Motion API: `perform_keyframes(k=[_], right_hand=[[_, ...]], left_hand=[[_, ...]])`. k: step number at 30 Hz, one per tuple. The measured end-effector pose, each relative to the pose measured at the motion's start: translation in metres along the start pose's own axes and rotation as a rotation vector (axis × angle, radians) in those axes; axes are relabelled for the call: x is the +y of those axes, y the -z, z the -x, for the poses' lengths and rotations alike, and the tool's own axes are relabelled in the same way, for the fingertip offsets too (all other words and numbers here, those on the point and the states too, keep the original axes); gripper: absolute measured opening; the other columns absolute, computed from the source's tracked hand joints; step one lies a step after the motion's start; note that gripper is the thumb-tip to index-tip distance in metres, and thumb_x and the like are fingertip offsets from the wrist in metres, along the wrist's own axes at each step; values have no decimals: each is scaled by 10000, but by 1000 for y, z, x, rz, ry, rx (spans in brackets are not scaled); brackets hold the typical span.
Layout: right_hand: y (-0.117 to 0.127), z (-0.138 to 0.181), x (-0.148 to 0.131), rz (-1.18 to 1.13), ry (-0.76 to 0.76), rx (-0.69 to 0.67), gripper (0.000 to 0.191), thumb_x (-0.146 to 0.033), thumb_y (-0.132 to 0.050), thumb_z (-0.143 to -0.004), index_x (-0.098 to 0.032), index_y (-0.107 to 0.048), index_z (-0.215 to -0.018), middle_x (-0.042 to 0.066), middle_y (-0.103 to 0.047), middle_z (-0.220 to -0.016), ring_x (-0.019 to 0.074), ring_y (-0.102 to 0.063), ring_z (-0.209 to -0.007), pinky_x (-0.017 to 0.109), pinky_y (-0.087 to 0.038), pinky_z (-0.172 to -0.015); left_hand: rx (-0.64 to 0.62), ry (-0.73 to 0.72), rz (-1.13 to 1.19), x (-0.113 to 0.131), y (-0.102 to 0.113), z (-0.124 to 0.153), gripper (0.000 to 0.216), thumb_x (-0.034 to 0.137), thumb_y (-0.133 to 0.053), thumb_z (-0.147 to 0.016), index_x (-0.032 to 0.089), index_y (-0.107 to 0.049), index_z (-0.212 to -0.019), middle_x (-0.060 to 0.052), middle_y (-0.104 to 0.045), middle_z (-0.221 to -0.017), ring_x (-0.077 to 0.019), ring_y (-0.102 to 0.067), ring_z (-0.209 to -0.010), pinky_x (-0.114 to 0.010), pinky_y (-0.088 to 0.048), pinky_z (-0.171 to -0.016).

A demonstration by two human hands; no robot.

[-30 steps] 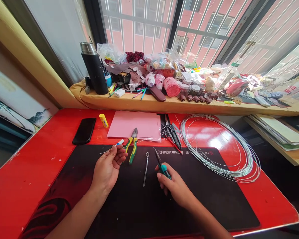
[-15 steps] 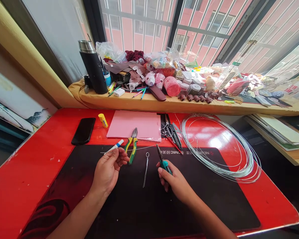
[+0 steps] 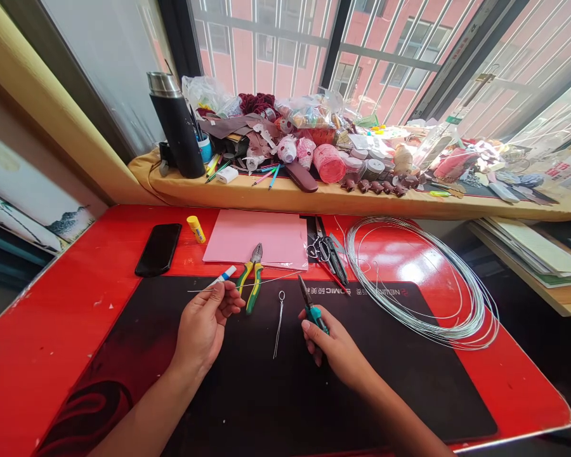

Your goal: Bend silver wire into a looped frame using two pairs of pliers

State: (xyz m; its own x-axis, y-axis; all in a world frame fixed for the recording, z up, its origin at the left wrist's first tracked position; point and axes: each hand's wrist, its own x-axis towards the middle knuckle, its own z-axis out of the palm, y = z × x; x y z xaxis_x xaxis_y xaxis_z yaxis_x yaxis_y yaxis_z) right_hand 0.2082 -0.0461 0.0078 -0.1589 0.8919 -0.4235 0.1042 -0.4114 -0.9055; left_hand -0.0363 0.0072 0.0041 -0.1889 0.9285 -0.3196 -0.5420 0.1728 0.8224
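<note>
My left hand (image 3: 204,324) pinches a thin straight piece of wire (image 3: 266,280) that runs to the right, toward the tip of the teal-handled pliers (image 3: 310,307). My right hand (image 3: 333,348) is closed round those pliers, tip pointing away from me. Between my hands a short wire piece with a loop at its top (image 3: 279,320) lies on the black desk mat (image 3: 247,393). Green-and-yellow pliers (image 3: 252,279) and a white-and-blue pen (image 3: 223,277) lie just beyond my left hand.
A large coil of wire (image 3: 423,279) lies at the right of the red table (image 3: 52,298). Pink paper (image 3: 257,238), scissors (image 3: 326,251), a glue stick (image 3: 196,229) and a phone (image 3: 158,249) lie at the back. The cluttered windowsill (image 3: 285,197) holds a black flask (image 3: 176,130).
My left hand has lifted the thin wire so it stretches to the right, and my right hand has brought the pliers' tip up to the wire's far end.
</note>
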Motion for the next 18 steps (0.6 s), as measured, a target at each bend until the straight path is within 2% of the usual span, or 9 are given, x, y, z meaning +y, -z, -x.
perform_keyframes(k=[8, 18], right_hand=[[-2, -1, -3, -29, 4, 22, 438, -605, -632, -880, -216, -558, -1067, -35, -466, -762, 128, -470, -603, 215, -388, -445], [0, -1, 3, -5, 4, 2, 385, -575, -609, -911, -225, -565, -1067, -42, -471, -739, 122, -455, -584, 204, -388, -442]], left_hand=[[8, 3, -27, 0, -3, 3, 409, 457, -935, -638, 124, -770, -808, -46, -714, -734, -160, -685, -635, -232, -559, -559], [27, -6, -6, -3, 1, -1, 405, 469, -912, -678, 124, -764, -828, -44, -714, -748, -156, -688, -647, -229, -556, -569]])
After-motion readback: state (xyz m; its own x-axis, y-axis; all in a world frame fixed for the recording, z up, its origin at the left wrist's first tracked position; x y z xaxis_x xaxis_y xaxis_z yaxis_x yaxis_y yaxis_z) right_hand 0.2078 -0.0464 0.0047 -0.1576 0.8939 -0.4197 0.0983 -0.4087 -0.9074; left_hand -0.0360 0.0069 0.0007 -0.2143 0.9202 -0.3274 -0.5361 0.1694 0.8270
